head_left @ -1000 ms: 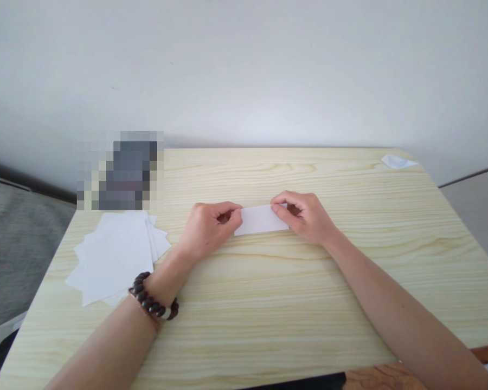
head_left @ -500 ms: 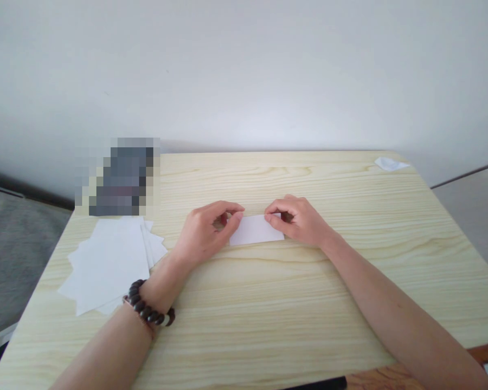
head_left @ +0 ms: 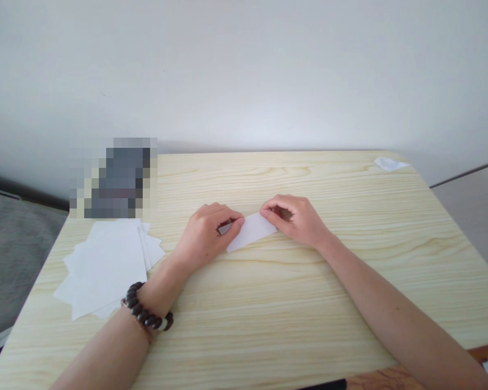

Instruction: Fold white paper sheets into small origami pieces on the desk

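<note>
A small white strip of paper [head_left: 252,231], apparently folded, slants across the middle of the table, its right end farther from me. My left hand [head_left: 209,233] pinches its upper left part between thumb and forefinger. At the other end, my right hand [head_left: 295,216] grips the top edge in the same kind of pinch. The fingers hide both ends of the strip in part. A dark beaded bracelet [head_left: 140,309] circles my left wrist.
Left of my left hand lies a fanned stack of white paper sheets [head_left: 109,260]. Behind it is a blurred dark object [head_left: 120,179]. A folded white paper piece [head_left: 390,163] rests at the table's far right corner. A wall [head_left: 268,76] borders the table's back.
The paper strip has tilted, its right end rising away from me and its left end coming nearer. My right hand has shifted slightly left; both hands keep their pinch.
</note>
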Motion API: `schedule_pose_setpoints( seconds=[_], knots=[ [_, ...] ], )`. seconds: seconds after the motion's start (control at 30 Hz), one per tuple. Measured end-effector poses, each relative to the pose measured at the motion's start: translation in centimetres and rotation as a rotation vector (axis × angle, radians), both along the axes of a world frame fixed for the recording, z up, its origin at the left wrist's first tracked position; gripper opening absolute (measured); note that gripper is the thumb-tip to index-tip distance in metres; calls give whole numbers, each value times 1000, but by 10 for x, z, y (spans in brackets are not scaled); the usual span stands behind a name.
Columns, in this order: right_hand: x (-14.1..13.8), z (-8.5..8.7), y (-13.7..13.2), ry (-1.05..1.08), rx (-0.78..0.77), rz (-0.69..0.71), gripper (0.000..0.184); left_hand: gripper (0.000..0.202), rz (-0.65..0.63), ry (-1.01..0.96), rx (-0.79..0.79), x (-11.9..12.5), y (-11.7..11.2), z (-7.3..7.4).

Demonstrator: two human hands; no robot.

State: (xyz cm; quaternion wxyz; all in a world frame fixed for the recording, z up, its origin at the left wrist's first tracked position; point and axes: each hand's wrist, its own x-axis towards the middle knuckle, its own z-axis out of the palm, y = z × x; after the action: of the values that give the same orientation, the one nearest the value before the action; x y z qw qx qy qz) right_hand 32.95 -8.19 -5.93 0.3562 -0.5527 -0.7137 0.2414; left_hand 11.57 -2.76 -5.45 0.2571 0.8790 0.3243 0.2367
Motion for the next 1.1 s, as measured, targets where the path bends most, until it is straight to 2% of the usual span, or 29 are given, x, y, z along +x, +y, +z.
schedule_pose_setpoints(
  seconds=[0.13, 0.33, 0.6, 0.77, 0.83, 1.0, 1.1],
  knots=[
    [1, -1, 1, -34, -21, 10, 15, 20, 57, 2, -29, 0, -1, 1],
    [3, -1, 1, 103, -85, -7, 16, 26, 171, -6, -113, 0, -1, 2],
    [3, -4, 2, 134, -11, -139, 14, 27, 258, -50, -190, -1, -1, -1],
    [3, -8, 5, 79, 9, -126, 17, 25, 281, -94, -207, -2, 0, -4],
    [2, -8, 6, 30, 33, -118, 14, 23, 235, -70, -145, -2, 0, -4],
    [2, -9, 6, -63, 102, -40, 17, 28, 9, -4, 105, -1, 2, -8],
    [2, -11, 5, -108, 154, -18, 19, 29, -3, 66, 189, -2, 2, -11]
  ],
)
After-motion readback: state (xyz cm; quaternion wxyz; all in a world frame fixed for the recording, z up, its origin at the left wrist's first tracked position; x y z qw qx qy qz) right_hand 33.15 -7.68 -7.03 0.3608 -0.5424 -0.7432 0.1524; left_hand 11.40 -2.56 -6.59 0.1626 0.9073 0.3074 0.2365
